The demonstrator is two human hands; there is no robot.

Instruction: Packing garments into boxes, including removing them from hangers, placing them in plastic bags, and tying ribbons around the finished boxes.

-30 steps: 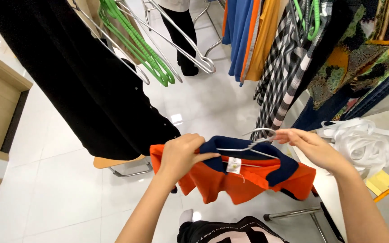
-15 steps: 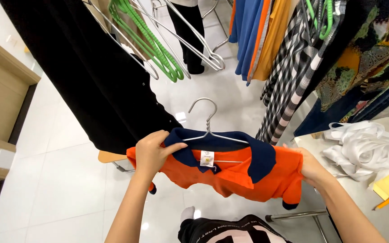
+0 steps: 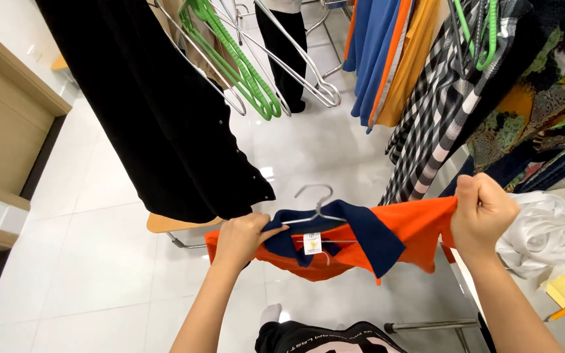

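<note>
The orange polo shirt [image 3: 354,245] with its navy collar [image 3: 361,229] hangs stretched between both hands just below the centre of view, already threaded on a wire hanger [image 3: 318,206] whose hook pokes up at 12 o'clock from the collar. The left hand [image 3: 240,238], at 9 o'clock of the shirt, has its fingers clamped on the collar and shoulder; the right hand [image 3: 485,209], at 3 o'clock, is fisted tight around the other shoulder, pulling the fabric taut. A long black garment [image 3: 165,117] hangs at 11 o'clock, green hangers [image 3: 243,72] and bare wire ones at 12, a checked garment [image 3: 439,124] at 2. As I judge it, the sideways pull could drag one shoulder off the hanger's arm, and the thin hook could twist or snag on the neighbouring clothes.
</note>
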